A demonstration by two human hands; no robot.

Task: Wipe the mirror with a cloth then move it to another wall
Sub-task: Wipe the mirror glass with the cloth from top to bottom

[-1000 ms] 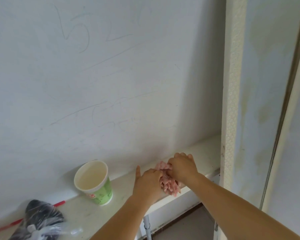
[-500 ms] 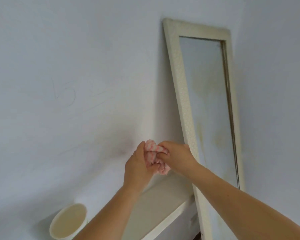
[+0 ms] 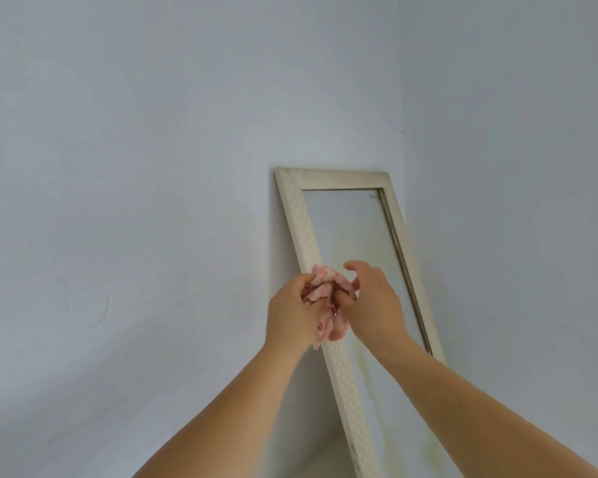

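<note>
The cloth [image 3: 327, 294], pink and white and bunched up, sits between your two hands in front of the mirror's left frame edge, about halfway up the part you can see. Your left hand [image 3: 296, 313] has its fingers curled round the cloth's left side, gripping it. Your right hand [image 3: 372, 301] pinches the cloth's right side with its lower fingers while the forefinger stays raised and bent above it. The mirror [image 3: 351, 232] is tall, in a cream textured frame, and leans tilted against the wall [image 3: 135, 167] close to the room's corner. Yellowish smears show on its glass below your right hand.
</note>
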